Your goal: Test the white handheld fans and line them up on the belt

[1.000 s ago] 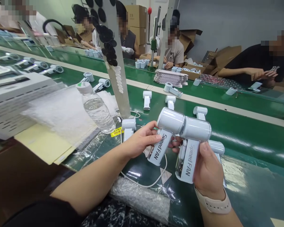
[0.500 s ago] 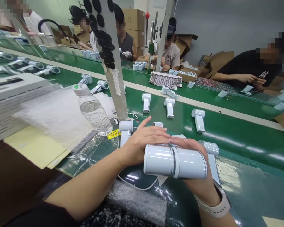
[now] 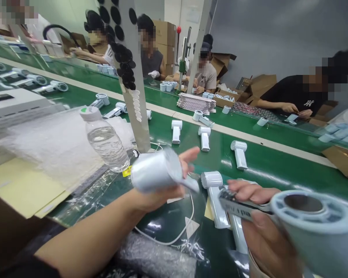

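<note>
My left hand (image 3: 165, 193) is wrapped round a pale blue handheld fan (image 3: 155, 170), blurred by motion, its round head toward me. At the lower right, my right hand (image 3: 266, 220) grips a second fan (image 3: 316, 224); its round grille faces up and its dark-sided handle points left. The two hands are well apart. Between them a fan (image 3: 216, 199) lies on the work surface, with another fan (image 3: 238, 231) partly hidden beside my right hand. A white cable (image 3: 174, 243) loops below my left hand.
A water bottle (image 3: 106, 143) and plastic bags (image 3: 55, 135) are at the left, near a metal post (image 3: 133, 100). Several fans lie on the green belt (image 3: 266, 162) ahead. Paper stacks (image 3: 195, 102) are across it, where people sit handling parts.
My hands have separated, the left moving left and the right moving right and nearer. The two fan heads that were side by side are now apart, one fan in each hand.
</note>
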Demonstrator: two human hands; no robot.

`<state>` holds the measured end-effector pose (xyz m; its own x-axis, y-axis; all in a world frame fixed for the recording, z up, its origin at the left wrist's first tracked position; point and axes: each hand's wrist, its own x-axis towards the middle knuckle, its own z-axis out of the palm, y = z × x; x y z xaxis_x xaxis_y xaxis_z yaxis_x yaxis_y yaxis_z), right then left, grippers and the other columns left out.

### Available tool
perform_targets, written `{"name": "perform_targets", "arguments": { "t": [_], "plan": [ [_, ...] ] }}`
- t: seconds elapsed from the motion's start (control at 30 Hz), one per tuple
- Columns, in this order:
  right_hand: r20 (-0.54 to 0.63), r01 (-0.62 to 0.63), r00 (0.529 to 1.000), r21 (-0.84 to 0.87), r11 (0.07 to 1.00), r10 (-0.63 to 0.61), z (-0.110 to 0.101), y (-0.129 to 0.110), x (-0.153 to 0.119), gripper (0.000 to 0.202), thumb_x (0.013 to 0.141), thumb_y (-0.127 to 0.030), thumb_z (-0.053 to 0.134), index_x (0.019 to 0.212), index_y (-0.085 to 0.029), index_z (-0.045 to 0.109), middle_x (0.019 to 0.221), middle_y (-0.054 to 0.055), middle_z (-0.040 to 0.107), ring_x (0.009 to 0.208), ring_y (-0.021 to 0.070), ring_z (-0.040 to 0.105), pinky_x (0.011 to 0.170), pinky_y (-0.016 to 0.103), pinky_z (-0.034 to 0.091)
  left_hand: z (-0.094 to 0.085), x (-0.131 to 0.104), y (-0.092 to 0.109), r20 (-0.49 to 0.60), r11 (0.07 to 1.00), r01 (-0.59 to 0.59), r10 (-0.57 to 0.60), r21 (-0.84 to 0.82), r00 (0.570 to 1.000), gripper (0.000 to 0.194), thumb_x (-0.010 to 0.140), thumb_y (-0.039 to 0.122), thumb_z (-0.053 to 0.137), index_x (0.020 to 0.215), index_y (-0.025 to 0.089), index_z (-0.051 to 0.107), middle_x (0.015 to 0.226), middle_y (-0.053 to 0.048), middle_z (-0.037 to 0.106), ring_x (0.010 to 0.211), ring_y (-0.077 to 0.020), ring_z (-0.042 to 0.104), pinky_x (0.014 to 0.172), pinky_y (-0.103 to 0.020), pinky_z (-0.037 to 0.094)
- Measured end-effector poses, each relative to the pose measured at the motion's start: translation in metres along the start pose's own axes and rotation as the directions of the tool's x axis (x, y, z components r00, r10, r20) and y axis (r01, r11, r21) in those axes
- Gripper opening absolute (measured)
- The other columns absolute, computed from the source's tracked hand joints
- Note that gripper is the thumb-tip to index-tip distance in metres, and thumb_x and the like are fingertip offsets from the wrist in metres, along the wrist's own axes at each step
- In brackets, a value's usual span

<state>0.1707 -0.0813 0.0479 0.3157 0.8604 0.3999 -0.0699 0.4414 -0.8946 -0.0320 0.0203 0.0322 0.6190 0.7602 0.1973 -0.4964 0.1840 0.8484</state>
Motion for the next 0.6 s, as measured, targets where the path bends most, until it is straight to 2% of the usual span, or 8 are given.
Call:
{"name": "perform_targets", "arguments": {
  "t": [0.07,0.13,0.23,0.3,0.37,0.43,0.53,0.6],
  "plan": [
    [0.018,-0.090,0.996,0.073,0.993,0.089,-0.003,0.007,0.002,0.016,0.082,-0.041,0.078,0.087,-0.029,0.069,0.074,-0.001,0.066,0.077,0.0208,0.065,0.096,0.048,0.053,-0.002,0.002,-0.006,-0.040,0.991,0.060,-0.065,-0.119,0.997,0.025,0.072,0.032,0.086,0.085,0.019,0.069,0.108,-0.005,0.071,0.111,-0.0232,0.065,0.113,-0.048,0.040],
    [-0.007,-0.249,0.968,0.060,0.967,0.250,-0.009,0.020,0.005,0.020,0.078,-0.040,0.081,0.086,-0.026,0.070,0.072,0.000,0.066,0.072,0.0195,0.065,0.084,0.044,0.057,-0.003,0.004,-0.012,-0.052,0.948,0.166,-0.186,-0.271,0.981,0.033,0.074,0.039,0.085,0.092,0.017,0.069,0.088,-0.001,0.069,0.085,-0.0167,0.068,0.100,-0.045,0.051],
    [-0.079,-0.494,0.862,0.097,0.864,0.501,-0.009,0.037,0.008,0.033,0.071,-0.041,0.086,0.096,-0.025,0.070,0.079,0.002,0.069,0.075,0.0216,0.067,0.070,0.038,0.058,-0.003,0.005,-0.019,0.031,0.849,0.301,-0.320,-0.435,0.947,0.056,0.075,0.062,0.076,0.099,0.012,0.068,0.082,-0.002,0.065,0.073,-0.0155,0.064,0.082,-0.040,0.058],
    [-0.041,-0.600,0.791,0.145,0.787,0.611,-0.006,0.042,0.007,0.046,0.070,-0.042,0.085,0.109,-0.026,0.068,0.094,0.005,0.073,0.087,0.0258,0.070,0.074,0.041,0.059,-0.001,0.005,-0.021,0.075,0.822,0.331,-0.336,-0.463,0.939,0.066,0.074,0.071,0.071,0.100,0.010,0.067,0.083,-0.004,0.066,0.074,-0.0169,0.064,0.077,-0.038,0.058],
    [0.014,-0.654,0.753,0.136,0.745,0.658,-0.001,0.043,0.004,0.055,0.068,-0.041,0.087,0.117,-0.027,0.067,0.106,0.008,0.074,0.098,0.0293,0.070,0.081,0.043,0.059,0.001,0.004,-0.022,0.088,0.812,0.336,-0.336,-0.477,0.938,0.071,0.074,0.076,0.067,0.099,0.010,0.068,0.083,-0.005,0.067,0.075,-0.0180,0.065,0.077,-0.038,0.058],
    [0.016,-0.657,0.752,0.104,0.747,0.659,0.002,0.041,0.002,0.058,0.065,-0.040,0.090,0.116,-0.027,0.067,0.108,0.009,0.075,0.098,0.0291,0.071,0.080,0.042,0.059,0.001,0.004,-0.023,0.103,0.796,0.351,-0.347,-0.493,0.932,0.074,0.076,0.080,0.060,0.099,0.010,0.068,0.083,-0.006,0.067,0.075,-0.0185,0.066,0.077,-0.037,0.057],
    [-0.017,-0.618,0.783,0.095,0.780,0.622,0.005,0.041,-0.001,0.062,0.054,-0.041,0.096,0.108,-0.024,0.071,0.096,0.007,0.076,0.075,0.0232,0.070,0.062,0.034,0.059,0.001,0.004,-0.025,0.115,0.787,0.348,-0.339,-0.510,0.934,0.081,0.079,0.083,0.051,0.101,0.008,0.070,0.085,-0.008,0.069,0.076,-0.0191,0.067,0.074,-0.036,0.056],
    [-0.029,-0.619,0.780,0.113,0.777,0.625,0.009,0.042,-0.003,0.064,0.050,-0.043,0.097,0.106,-0.024,0.071,0.084,0.005,0.074,0.059,0.0187,0.065,0.050,0.029,0.054,0.001,0.003,-0.025,0.118,0.798,0.337,-0.323,-0.500,0.939,0.087,0.078,0.086,0.047,0.103,0.006,0.070,0.087,-0.009,0.069,0.077,-0.0195,0.067,0.072,-0.034,0.056]
  ]
}}
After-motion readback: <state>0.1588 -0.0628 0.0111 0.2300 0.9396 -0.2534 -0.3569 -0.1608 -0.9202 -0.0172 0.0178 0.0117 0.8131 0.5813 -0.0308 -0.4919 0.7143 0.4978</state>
